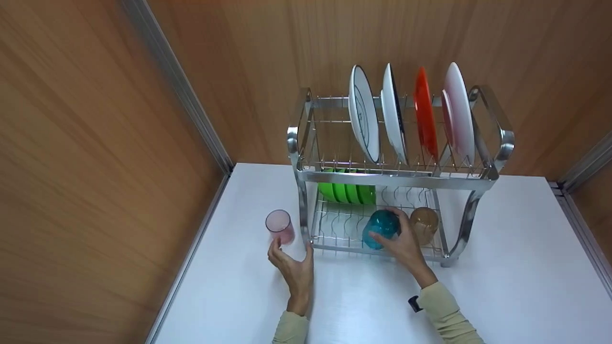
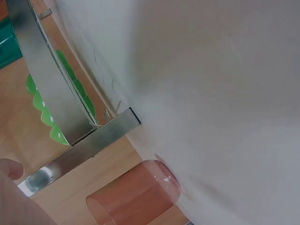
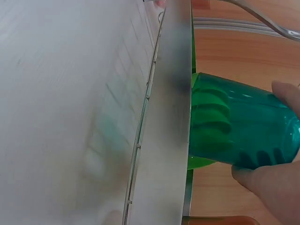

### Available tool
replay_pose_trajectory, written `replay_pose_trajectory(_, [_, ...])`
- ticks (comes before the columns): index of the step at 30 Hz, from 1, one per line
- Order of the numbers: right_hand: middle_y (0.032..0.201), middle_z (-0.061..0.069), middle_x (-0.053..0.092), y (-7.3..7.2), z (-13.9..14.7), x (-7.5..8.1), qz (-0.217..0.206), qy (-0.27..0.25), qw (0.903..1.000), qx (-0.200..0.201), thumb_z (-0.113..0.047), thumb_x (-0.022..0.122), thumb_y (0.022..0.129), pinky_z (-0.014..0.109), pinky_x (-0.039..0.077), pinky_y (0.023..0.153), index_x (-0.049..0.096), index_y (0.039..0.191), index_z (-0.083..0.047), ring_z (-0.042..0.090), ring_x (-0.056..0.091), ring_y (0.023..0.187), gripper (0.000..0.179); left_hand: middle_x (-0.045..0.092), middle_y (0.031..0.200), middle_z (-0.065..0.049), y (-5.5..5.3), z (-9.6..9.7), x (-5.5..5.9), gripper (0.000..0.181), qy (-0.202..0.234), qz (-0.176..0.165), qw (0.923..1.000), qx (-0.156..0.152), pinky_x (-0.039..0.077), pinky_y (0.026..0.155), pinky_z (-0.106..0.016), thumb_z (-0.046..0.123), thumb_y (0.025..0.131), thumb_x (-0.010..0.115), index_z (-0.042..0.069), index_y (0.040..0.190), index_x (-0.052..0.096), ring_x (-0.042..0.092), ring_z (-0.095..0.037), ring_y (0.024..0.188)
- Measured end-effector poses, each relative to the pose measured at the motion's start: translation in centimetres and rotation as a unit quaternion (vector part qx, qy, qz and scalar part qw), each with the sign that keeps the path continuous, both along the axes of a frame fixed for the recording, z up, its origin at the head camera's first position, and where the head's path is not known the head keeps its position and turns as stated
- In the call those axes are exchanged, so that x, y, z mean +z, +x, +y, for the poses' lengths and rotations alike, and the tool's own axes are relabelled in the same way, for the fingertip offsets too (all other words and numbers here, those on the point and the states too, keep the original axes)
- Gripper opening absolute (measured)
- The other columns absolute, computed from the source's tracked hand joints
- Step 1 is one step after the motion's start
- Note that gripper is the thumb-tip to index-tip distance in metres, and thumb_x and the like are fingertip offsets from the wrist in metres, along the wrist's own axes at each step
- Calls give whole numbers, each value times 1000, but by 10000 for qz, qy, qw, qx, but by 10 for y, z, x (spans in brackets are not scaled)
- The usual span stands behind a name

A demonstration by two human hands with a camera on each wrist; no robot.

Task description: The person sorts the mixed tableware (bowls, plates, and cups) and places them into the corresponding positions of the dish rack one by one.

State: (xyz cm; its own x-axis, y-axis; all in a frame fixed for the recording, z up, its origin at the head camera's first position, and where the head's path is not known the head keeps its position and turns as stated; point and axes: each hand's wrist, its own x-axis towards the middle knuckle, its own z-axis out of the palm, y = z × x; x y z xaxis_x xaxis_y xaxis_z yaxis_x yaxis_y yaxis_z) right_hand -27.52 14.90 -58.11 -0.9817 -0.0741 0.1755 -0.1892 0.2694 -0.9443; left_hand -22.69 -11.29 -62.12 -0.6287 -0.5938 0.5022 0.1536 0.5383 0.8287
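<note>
My right hand [image 1: 403,243] holds a teal glass [image 1: 376,233] on the lower tier of a metal dish rack [image 1: 382,179]. The right wrist view shows my fingers and thumb round the bottom end of the upside-down teal glass [image 3: 253,124]. Beside that hand an amber glass [image 1: 424,224] stands on the same tier. My left hand [image 1: 295,276] is at the rack's front left corner, its fingers apart and holding nothing. Just beyond its fingertips a pink glass [image 1: 280,225] stands upright on the table; whether they touch I cannot tell.
Several green bowls [image 1: 346,191] stand in a row at the back of the lower tier. Above them, white plates [image 1: 363,114], a red plate [image 1: 424,117] and pink plates [image 1: 459,112] stand on edge. Wooden panels [image 1: 95,181] bound the white table [image 1: 229,267].
</note>
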Motion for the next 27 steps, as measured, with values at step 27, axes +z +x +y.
replay_pose_trajectory(27, [153, 20, 37, -20, -5, -16, 66, 460, 9989, 88, -15, 85, 86, 70, 28, 114, 35, 154, -8, 46, 34, 143, 84, 25, 151, -28, -27, -22, -14, 98, 586, -934, 9938, -135, 31, 118, -59, 2, 81, 82, -3, 156, 20, 31, -45, 143])
